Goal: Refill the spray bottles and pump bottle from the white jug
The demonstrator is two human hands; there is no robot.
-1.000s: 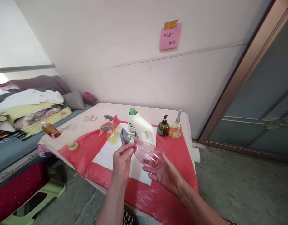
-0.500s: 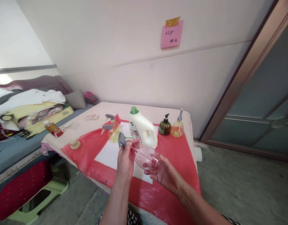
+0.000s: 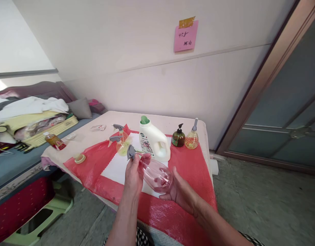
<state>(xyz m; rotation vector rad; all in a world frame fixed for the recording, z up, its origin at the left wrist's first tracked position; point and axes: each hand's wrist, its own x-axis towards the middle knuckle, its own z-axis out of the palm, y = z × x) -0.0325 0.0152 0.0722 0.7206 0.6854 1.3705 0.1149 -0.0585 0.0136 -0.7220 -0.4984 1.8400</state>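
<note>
Soft, even light brightens toward the left wall point(image 3: 16, 37), with wide-angle stretch at the edges.

The clear spray bottle point(image 3: 157, 174) has shifted left and toward the person. Its gray spray head point(image 3: 131, 152), which overlapped the label point(image 3: 146, 145) of the white jug point(image 3: 157, 136) one second earlier, now sits left of it. The left hand point(image 3: 133, 174) has changed grip: its fingers now extend behind the neck. The right hand point(image 3: 181, 191) has followed the base.
</note>
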